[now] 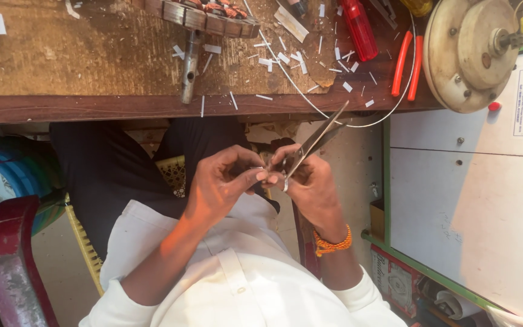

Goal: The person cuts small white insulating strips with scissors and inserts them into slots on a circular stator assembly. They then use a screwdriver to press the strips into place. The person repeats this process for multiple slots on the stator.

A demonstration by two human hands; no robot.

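Head view, near to far: over the white-shirted lap, my left hand [222, 184] pinches a thin pale strip [260, 173] between thumb and fingertips, while my right hand [310, 184] closes its grip on long steel scissors [317, 140], blades angled up toward the worktop [92, 66]. I judge a trimming cut in hand; next calls for steadying the strip at the blades. Beyond lie white offcuts [282, 57] and a red-handled screwdriver [358, 27].

Red screwdriver [359, 29], orange bracelet [332, 243], white shirt [243, 284].
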